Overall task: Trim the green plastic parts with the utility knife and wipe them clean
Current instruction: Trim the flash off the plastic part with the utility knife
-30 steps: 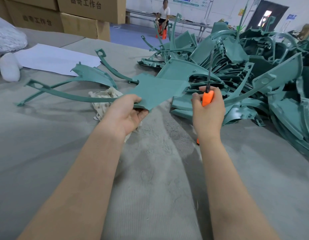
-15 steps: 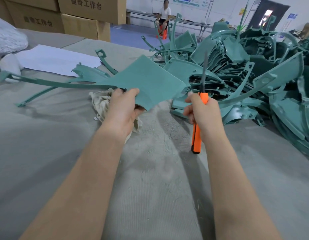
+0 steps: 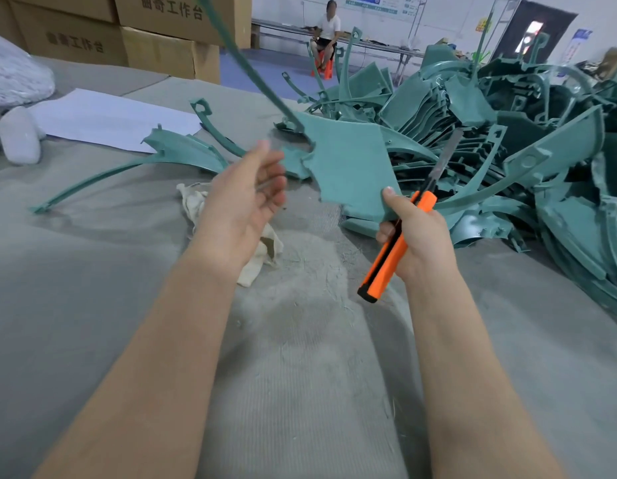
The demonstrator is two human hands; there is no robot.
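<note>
A flat green plastic part point(image 3: 348, 167) with a long thin arm reaching up to the top edge is held in the air. My right hand point(image 3: 417, 236) grips the orange utility knife point(image 3: 383, 267), blade out and pointing up, and its thumb pinches the part's lower corner against the handle. My left hand point(image 3: 241, 205) hovers just left of the part, fingers spread and blurred, touching nothing. A crumpled off-white cloth point(image 3: 193, 202) lies on the grey table covering point(image 3: 300, 375) under that hand.
A big heap of green parts point(image 3: 507, 133) fills the right side. One curved green part point(image 3: 182, 150) lies apart at the left, near a white sheet point(image 3: 103, 119). Cardboard boxes point(image 3: 162, 46) stand behind, and a person point(image 3: 326, 29) sits far back.
My left hand has let go of the green part and opened. The part swung upright, its long arm rising to the top, and my right thumb now pinches its corner.
</note>
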